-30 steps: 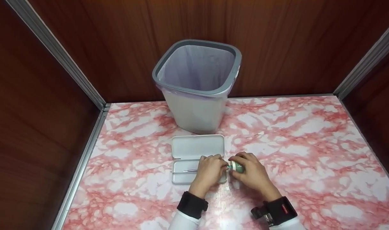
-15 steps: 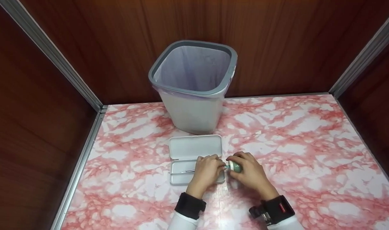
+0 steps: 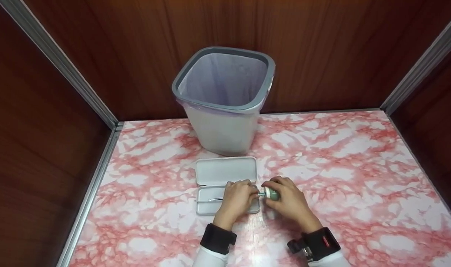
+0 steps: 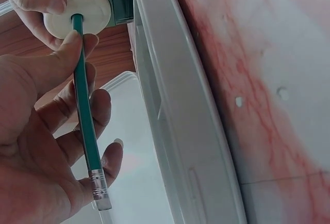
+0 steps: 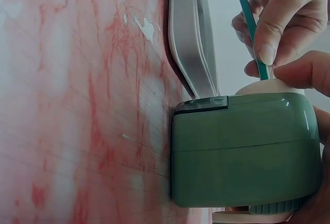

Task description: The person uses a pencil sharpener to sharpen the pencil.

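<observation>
A green pencil (image 4: 87, 121) with a clear, silvery end runs along my left hand (image 3: 237, 198), pinched between thumb and fingers. Its other end sits in the hole of a cream disc on a green pencil sharpener (image 5: 247, 157); the tip is hidden inside. My right hand (image 3: 290, 198) holds the sharpener around its sides, and the sharpener rests on the table. Behind and below my left hand lies an open pale grey pencil case (image 3: 226, 171), its lid folded back toward the bin. The hand covers part of the case's lower tray.
A tall white bin (image 3: 225, 129) with a grey rim and purple liner stands behind the case, near the back wall. Brown wood panels (image 3: 321, 55) enclose the red-and-white marbled table (image 3: 340, 155) at the back and sides.
My left hand has shifted slightly left with the pencil, and a bit more of the pencil shows before the sharpener. The right hand keeps its hold. The head view has tilted slightly.
</observation>
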`<state>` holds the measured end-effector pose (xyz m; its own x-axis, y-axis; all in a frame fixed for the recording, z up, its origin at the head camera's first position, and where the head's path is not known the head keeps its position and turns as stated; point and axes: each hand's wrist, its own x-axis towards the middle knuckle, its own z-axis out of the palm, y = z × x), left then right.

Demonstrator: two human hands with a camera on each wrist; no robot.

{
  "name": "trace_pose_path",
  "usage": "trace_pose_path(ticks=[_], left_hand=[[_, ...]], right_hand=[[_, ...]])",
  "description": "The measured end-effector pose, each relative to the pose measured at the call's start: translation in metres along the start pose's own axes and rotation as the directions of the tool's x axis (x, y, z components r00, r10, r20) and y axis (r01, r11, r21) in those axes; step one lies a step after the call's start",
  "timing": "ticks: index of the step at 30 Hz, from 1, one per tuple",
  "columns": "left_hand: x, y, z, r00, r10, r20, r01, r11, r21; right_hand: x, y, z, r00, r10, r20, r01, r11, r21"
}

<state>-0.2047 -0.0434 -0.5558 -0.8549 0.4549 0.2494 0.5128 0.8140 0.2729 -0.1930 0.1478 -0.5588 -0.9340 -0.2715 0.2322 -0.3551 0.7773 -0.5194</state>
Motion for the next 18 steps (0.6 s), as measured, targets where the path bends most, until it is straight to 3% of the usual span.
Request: trace_pose_path(ticks=[12,18], left_hand=[[-0.0018,-0.0056,-0.0015,0.999,0.030,-0.015,-0.030,1.000,-0.009],[-0.0034,-0.0086,-0.0026,1.000,0.014,-0.009,-0.014,0.999,-0.035]], right_hand=[[0.0008,-0.0026,-0.0023,0.999,0.019,0.027,-0.019,1.000,-0.011],[0.0007,-0.0029,-0.0022,0.999,0.015,0.028,-0.015,1.000,-0.008]])
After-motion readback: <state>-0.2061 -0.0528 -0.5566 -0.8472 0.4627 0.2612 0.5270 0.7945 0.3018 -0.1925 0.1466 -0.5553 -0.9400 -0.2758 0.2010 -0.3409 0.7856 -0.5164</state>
